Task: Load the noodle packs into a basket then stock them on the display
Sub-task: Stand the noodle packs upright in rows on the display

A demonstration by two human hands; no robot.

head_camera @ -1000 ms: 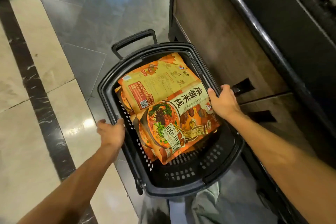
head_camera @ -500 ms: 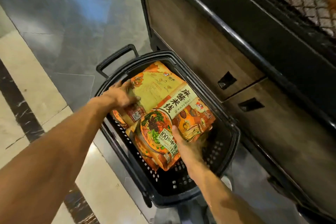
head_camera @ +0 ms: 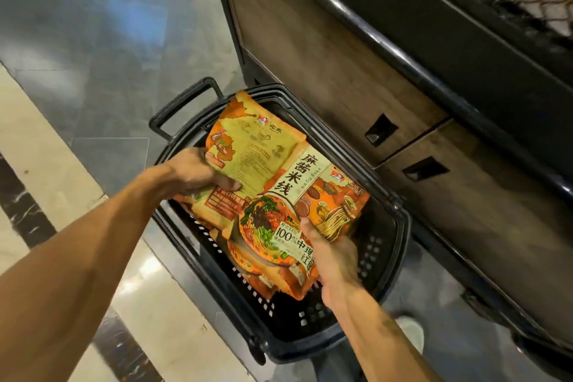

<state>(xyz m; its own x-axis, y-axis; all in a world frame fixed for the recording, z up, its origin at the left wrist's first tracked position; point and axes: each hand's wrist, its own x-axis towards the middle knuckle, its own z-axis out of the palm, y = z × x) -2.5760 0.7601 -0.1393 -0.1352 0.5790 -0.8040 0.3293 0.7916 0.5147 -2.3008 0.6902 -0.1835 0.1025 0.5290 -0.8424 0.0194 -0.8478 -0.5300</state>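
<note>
The display, a wood-faced cabinet with dark recessed handles, fills the right side, and wire mesh shows at its top corner. Touching or just beside its base, a black basket stands on the tiled floor, its handle at the far end. Inside lies a stack of orange and yellow noodle packs, the top ones overlapping and tilted, and bare perforated bottom shows at the near end.

Loading looks done and the stocking step is in hand: the person appears to be taking packs out. The left hand grips the left edge of the upper yellow pack, thumb on its face. The right hand holds the near end of the packs, thumb on top and fingers hidden beneath. The next move probably calls for lifting the gripped packs clear of the rim without letting the loose ones slide, then raising them towards the mesh above.
</note>
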